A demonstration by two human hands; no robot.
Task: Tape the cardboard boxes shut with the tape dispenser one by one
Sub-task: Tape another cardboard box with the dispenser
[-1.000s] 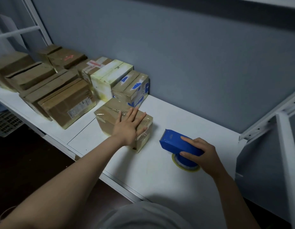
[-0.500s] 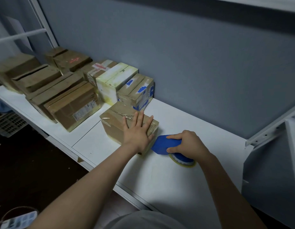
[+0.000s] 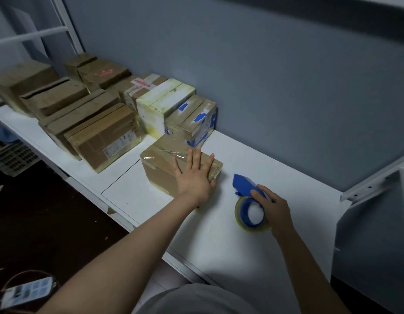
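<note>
Head view: about nine cardboard boxes (image 3: 103,137) crowd the bench (image 3: 287,159) left of the left hand (image 3: 194,177), which lies flat, fingers spread, on one taped box (image 3: 160,175). Just right of it, apart, the right hand (image 3: 275,207) grips one blue tape dispenser (image 3: 244,184); bare bench runs beyond to the frame (image 3: 366,186).

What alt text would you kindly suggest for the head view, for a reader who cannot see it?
A person's left hand presses flat on a taped cardboard box on a white table, while the right hand grips a blue tape dispenser beside it. More cardboard boxes crowd the table's far left, by a grey wall.
</note>
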